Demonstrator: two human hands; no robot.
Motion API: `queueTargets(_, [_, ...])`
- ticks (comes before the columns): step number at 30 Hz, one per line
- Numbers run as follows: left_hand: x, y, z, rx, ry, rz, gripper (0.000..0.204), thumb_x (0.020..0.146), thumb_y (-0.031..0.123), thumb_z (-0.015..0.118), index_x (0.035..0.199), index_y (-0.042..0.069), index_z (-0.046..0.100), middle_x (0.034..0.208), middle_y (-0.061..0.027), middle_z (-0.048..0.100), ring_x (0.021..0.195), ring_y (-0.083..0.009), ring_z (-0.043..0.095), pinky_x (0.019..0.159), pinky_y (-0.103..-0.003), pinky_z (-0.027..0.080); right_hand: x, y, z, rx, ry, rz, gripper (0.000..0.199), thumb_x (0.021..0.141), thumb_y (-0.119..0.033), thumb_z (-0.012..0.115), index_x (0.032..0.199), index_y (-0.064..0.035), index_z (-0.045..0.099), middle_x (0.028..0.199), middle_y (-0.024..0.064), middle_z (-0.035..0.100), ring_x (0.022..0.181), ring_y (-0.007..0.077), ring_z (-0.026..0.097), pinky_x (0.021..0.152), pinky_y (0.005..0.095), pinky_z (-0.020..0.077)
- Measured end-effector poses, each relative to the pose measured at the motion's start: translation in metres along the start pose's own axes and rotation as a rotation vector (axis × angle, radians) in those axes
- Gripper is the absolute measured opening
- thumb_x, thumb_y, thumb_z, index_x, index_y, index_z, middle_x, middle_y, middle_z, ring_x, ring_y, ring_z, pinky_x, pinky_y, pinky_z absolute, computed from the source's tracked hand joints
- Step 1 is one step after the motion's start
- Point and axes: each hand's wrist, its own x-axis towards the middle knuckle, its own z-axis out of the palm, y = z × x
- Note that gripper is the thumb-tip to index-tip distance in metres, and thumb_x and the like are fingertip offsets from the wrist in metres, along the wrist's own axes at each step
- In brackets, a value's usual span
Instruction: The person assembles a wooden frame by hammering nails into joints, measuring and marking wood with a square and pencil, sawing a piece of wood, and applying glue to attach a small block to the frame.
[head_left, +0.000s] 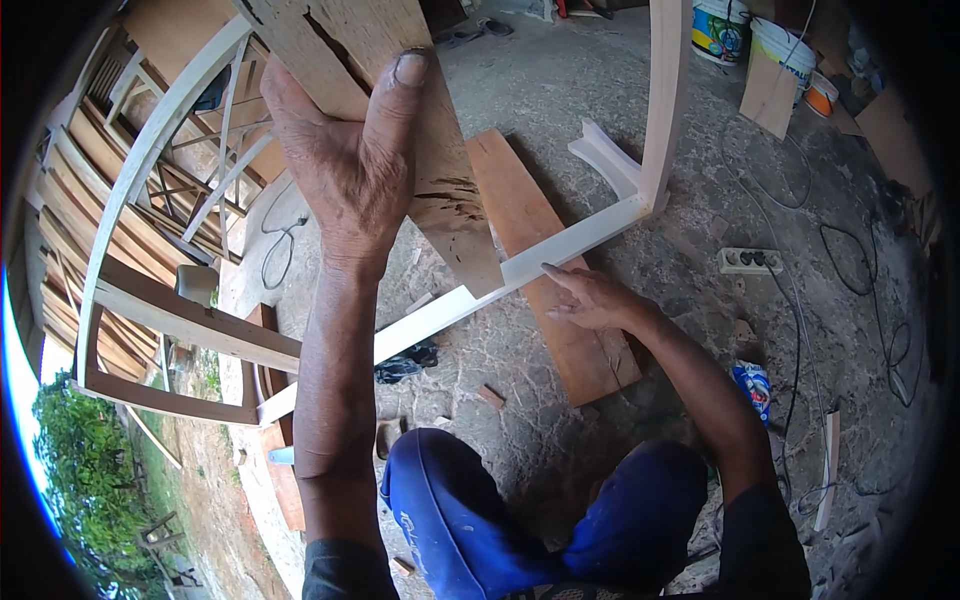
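My left hand [345,165] is closed around a worn wooden plank [455,215] with dark cracks and holes, its thumb lying along the face. The plank slants down to the right, and its lower end meets a pale wooden rail [420,322], where a notch shows at the edge. My right hand [592,300] is open, fingers stretched toward the rail just right of the plank's end, the index fingertip at the rail's near edge. That rail belongs to a large curved wooden frame [668,100]. Fingers behind the plank are hidden.
A reddish-brown board [590,355] lies under the rail on the rough concrete floor [480,400]. Several wooden pieces [75,200] stack at the left. Power strip [750,261], cables, and paint buckets [780,50] are at the right. A blue packet [752,390] lies near my right arm.
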Motion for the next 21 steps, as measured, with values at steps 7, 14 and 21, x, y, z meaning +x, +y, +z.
queueTargets(7, [0.035, 0.002, 0.006, -0.555, -0.212, -0.468, 0.065, 0.091, 0.03, 0.077, 0.134, 0.002, 0.038, 0.112, -0.0154, 0.062, 0.106, -0.025, 0.067, 0.086, -0.038, 0.059, 0.104, -0.096, -0.12, 0.346, 0.021, -0.077, 0.093, 0.081, -0.029, 0.085, 0.154, -0.0069, 0.033, 0.145, 0.02, 0.049, 0.131, 0.0332, 0.054, 0.1, 0.044, 0.056])
queueTargets(14, [0.05, -0.003, -0.019, -0.619, -0.213, -0.637, 0.053, 0.092, 0.02, 0.076, 0.133, 0.007, 0.045, 0.115, -0.0131, 0.067, 0.108, -0.0211, 0.067, 0.088, -0.037, 0.059, 0.135, -0.126, -0.161, 0.422, -0.125, -0.09, 0.09, 0.08, -0.031, 0.084, 0.153, -0.0107, 0.035, 0.125, 0.0157, 0.065, 0.117, 0.0281, 0.064, 0.1, 0.043, 0.0553])
queueTargets(21, [0.046, -0.006, -0.049, -0.576, -0.251, -0.623, 0.05, 0.092, 0.018, 0.075, 0.133, 0.006, 0.05, 0.116, -0.0118, 0.069, 0.109, -0.0203, 0.066, 0.092, -0.037, 0.057, 0.158, -0.118, -0.122, 0.378, -0.077, -0.17, 0.084, 0.084, -0.022, 0.08, 0.154, -0.0137, 0.034, 0.13, 0.0163, 0.064, 0.117, 0.0282, 0.064, 0.102, 0.0433, 0.0541])
